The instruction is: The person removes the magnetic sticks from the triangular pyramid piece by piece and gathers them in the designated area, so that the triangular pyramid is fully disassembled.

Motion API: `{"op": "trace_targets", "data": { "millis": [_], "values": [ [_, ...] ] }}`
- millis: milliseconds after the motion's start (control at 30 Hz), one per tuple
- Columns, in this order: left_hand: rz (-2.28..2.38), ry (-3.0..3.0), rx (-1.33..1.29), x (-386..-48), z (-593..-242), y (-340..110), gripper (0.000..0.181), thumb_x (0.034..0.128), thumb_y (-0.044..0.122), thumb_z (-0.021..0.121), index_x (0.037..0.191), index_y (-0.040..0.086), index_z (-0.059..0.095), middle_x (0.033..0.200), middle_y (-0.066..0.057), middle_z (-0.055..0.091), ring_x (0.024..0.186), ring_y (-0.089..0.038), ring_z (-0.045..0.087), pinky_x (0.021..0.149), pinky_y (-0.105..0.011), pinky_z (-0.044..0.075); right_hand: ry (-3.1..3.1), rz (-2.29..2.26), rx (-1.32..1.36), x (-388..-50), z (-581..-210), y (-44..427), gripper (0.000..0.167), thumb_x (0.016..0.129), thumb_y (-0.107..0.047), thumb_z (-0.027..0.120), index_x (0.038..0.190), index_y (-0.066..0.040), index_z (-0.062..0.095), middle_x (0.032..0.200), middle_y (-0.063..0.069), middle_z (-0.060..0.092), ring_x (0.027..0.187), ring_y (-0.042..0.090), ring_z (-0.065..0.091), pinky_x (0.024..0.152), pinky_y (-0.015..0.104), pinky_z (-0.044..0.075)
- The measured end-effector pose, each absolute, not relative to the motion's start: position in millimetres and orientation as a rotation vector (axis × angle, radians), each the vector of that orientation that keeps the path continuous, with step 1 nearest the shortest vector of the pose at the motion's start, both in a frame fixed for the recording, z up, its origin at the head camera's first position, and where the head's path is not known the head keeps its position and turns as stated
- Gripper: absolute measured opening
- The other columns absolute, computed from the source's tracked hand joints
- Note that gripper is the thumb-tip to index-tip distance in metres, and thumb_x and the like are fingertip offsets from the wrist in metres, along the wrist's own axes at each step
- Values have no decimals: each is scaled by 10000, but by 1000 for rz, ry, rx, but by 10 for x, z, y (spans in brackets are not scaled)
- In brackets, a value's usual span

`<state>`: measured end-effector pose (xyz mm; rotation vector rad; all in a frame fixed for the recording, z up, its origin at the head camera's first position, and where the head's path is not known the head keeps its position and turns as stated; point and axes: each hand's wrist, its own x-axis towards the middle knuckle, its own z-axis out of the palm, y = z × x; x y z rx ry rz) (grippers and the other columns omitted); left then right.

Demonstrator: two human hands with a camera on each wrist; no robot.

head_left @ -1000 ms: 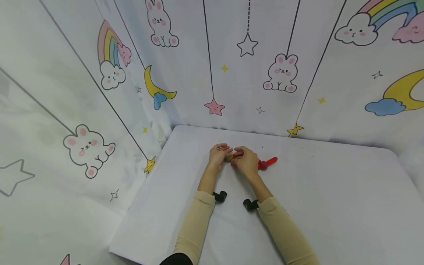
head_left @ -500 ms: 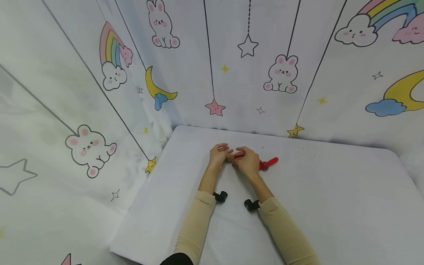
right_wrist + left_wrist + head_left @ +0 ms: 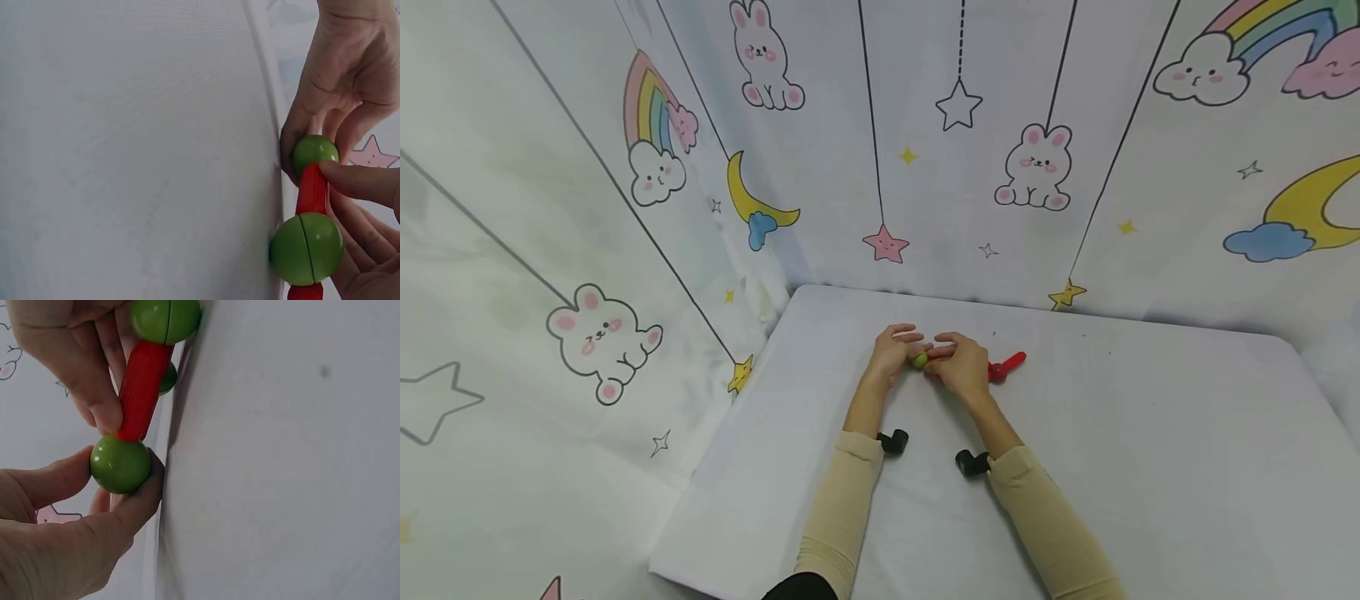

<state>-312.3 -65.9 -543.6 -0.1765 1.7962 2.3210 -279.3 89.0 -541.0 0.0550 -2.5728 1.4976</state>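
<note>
My left hand (image 3: 891,354) pinches a smooth green ball (image 3: 120,464) between thumb and fingers. A red ridged rod (image 3: 145,390) meets that ball, end against it; whether it is seated inside cannot be told. My right hand (image 3: 961,367) holds the rod, its thumb near the end by the ball. At the rod's other end is a larger green ball (image 3: 307,249) with a dark seam, and another red piece (image 3: 305,292) continues beyond it. Part of another green ball (image 3: 168,377) shows behind the rod. In the head view, a red ball (image 3: 997,373) and a red rod (image 3: 1015,361) stick out right of my right hand.
Both hands work over the rear left part of a white-covered table (image 3: 1150,467). A white curtain (image 3: 820,167) printed with rabbits, stars and moons stands behind and to the left. Small black cameras (image 3: 894,442) sit at the wrists.
My left hand has shifted slightly, and the green ball between the hands now shows more clearly in the head view. The right hand has barely moved, still holding the red rod.
</note>
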Motion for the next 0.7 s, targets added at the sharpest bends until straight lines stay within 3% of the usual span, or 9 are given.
{"op": "trace_targets", "data": {
  "millis": [200,400,700],
  "values": [
    [2221,1805,-130,-3126,-5391,-724,583,936,-142,615,1487,-75,437,1351,-273,626,1126,-352,721,948,-354,595,-2634,1440,82,-2788,-5389,918,511,760,-85,933,1229,-36,734,933,48,808,981,260,763,939,466,560],
    [2169,1798,-114,-3123,-5390,-775,554,960,-126,614,1487,-50,458,1392,-267,609,1136,-338,719,998,-370,572,-2677,1436,111,-2781,-5385,938,532,778,-109,932,1258,-12,726,930,64,806,1010,275,756,982,477,548],
    [2110,1804,-127,-3140,-5379,-825,496,969,-105,618,1446,7,543,1384,-214,633,1190,-318,691,919,-338,583,-2699,1465,133,-2801,-5385,966,518,779,-121,929,1249,-19,739,928,60,807,1018,258,758,986,470,552]
  ]
}}
